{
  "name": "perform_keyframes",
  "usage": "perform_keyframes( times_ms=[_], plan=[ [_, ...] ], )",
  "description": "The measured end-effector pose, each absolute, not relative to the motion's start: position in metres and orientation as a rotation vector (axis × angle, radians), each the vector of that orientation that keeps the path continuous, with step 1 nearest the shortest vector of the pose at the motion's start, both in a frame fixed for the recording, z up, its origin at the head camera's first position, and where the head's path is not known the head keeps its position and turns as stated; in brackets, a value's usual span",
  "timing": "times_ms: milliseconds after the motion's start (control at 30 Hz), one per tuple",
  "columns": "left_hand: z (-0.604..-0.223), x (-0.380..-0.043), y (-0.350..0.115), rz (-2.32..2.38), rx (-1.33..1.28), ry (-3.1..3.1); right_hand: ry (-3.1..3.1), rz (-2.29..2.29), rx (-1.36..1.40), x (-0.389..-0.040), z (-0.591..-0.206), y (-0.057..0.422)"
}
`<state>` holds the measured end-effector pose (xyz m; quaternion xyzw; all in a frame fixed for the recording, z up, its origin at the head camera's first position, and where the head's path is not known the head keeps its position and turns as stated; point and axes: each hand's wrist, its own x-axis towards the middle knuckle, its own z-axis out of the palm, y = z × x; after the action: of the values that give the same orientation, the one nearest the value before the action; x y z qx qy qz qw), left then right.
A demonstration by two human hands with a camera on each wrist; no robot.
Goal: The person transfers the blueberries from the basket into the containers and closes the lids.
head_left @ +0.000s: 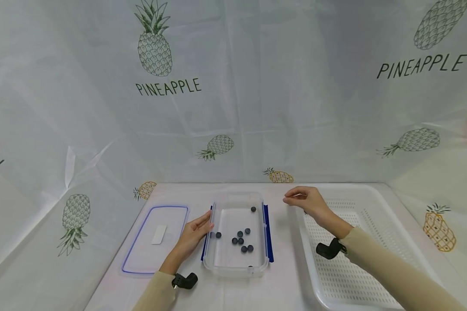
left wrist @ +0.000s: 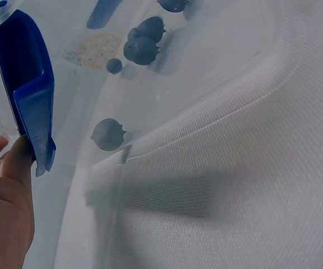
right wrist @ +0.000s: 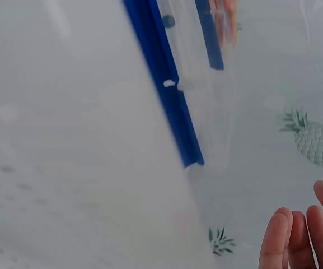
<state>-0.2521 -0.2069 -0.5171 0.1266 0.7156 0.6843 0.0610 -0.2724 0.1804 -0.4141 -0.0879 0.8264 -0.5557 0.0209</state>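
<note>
A clear plastic container (head_left: 233, 268) with blue side latches (head_left: 268, 233) stands in the middle of the table, its lid off. Several blueberries (head_left: 240, 233) lie scattered on its floor; their crowns show in the left wrist view, as on one blueberry (left wrist: 108, 134) near the wall. My left hand (head_left: 192, 235) holds the container's left side, fingertips against the folded-down blue latch (left wrist: 35, 95). Over the far left rim of a white perforated basket (head_left: 309, 268) hovers my right hand (head_left: 309, 203). Its fingers (right wrist: 276, 238) are nearly straight, thumb apart, with nothing visible between them.
The clear lid (head_left: 140, 259) with a blue seal lies flat at the left, a white rectangular label (head_left: 159, 234) on it. Behind the table hangs a pineapple-print sheet (head_left: 257, 108). A small dark round thing (head_left: 305, 212) shows just under the right hand by the basket's rim.
</note>
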Motion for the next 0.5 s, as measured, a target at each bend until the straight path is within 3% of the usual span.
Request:
perform_keyframes(
  times_ms=[500],
  plan=[
    [-0.517, -0.252, -0.206, 2.068, 0.300, 2.182, 2.674, -1.756, -0.193, -0.282, -0.440, 0.220]
  ],
)
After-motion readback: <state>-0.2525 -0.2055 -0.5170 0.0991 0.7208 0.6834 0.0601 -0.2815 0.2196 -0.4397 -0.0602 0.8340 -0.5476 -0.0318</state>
